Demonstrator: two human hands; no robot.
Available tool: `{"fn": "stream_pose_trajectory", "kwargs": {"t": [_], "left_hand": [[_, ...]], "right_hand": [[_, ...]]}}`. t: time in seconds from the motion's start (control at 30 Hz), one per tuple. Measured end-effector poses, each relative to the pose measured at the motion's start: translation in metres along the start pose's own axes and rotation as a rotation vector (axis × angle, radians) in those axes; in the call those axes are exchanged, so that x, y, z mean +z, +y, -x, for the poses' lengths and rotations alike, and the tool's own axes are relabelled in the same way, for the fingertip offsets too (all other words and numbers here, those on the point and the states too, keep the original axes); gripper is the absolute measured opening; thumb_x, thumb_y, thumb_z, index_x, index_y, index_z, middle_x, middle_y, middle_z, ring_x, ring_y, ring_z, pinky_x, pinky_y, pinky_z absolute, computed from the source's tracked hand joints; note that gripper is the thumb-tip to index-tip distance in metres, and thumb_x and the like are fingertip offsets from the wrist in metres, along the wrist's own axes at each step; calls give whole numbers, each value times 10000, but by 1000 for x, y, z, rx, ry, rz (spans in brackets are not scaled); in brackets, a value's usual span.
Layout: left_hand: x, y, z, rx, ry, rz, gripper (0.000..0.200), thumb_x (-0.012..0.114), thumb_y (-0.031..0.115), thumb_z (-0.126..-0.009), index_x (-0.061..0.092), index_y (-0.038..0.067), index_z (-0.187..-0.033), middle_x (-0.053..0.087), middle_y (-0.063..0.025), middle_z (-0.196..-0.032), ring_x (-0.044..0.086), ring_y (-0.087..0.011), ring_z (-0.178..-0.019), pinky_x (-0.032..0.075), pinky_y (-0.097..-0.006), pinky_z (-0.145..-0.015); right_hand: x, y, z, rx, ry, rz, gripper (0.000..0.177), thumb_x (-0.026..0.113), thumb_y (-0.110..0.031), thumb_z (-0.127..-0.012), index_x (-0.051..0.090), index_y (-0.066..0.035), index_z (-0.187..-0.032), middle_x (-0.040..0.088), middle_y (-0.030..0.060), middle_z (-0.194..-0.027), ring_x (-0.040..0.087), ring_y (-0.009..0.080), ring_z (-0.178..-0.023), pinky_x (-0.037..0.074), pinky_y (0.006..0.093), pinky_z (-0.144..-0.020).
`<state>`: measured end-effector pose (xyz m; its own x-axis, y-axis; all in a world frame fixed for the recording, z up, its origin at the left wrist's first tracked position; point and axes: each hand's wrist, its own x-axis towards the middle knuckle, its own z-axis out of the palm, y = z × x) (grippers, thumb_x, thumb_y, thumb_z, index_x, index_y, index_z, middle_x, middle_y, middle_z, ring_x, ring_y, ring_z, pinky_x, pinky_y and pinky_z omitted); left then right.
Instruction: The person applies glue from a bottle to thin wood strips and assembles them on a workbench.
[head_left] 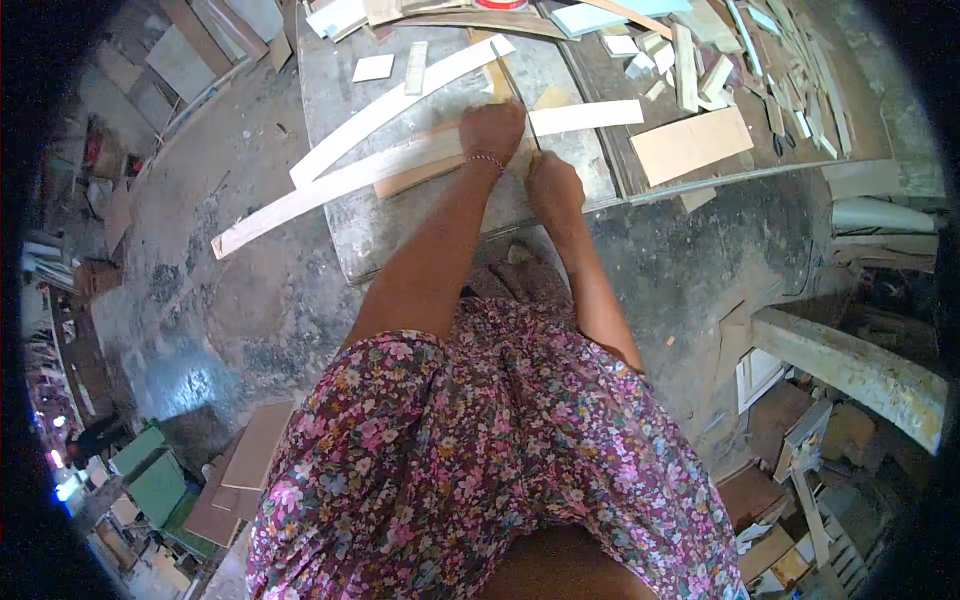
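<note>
Wood strip [330,190] diagonal, lower-left to upper-right

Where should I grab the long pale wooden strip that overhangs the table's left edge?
I'd take the long pale wooden strip by its overhanging end, coming from the left. There it clears the grey table, so there is room beneath it. Further along it lies flat, running up to the left hand.
</note>
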<state>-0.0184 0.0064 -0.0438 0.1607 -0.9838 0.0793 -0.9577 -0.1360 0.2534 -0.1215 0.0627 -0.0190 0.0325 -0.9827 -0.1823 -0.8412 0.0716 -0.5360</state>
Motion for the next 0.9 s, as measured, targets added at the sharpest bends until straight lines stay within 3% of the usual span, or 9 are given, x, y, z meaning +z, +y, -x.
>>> {"fn": "stream_pose_trajectory", "kwargs": {"t": [0.37, 0.47, 0.57, 0.9], "left_hand": [[8, -2, -1, 30, 55, -46, 415, 291, 266, -814, 594, 57, -622, 588, -143, -625, 590, -258, -609, 432, -378, -631], [1, 1, -1, -6, -11, -46, 395, 303, 256, -811, 588, 58, -621, 586, -141, -617, 591, -257, -603, 433, -377, -618], [12, -5, -2, 108, 60, -100, 401, 301, 248, -813, 586, 52, -609, 588, -143, -623, 590, -268, -601, 433, -374, -630], [7, -1, 0, 15, 6, -47, 410, 303, 259, -825, 597, 61, -619, 589, -139, -631, 591, -260, -598, 438, -382, -621]], "right_hand": [[0, 7, 17, 1, 7, 34, 334, 333, -276, -827, 532, -9, -800, 559, 231, -742, 542, 386, -742, 429, 441, -657], [3, 6, 9, 16, -12, 15, 326, 334, -271, -824, 532, -12, -807, 558, 232, -744, 541, 387, -737, 427, 443, -658], [6, 0, -13, -1, -5, -1, 319, 341, -267, -818, 531, -12, -814, 557, 233, -750, 543, 385, -739, 427, 442, -654], [0, 7, 17, 46, -45, 71, 266, 375, -219, -788, 535, -7, -788, 568, 211, -759, 554, 368, -742, 439, 440, -637]]}}
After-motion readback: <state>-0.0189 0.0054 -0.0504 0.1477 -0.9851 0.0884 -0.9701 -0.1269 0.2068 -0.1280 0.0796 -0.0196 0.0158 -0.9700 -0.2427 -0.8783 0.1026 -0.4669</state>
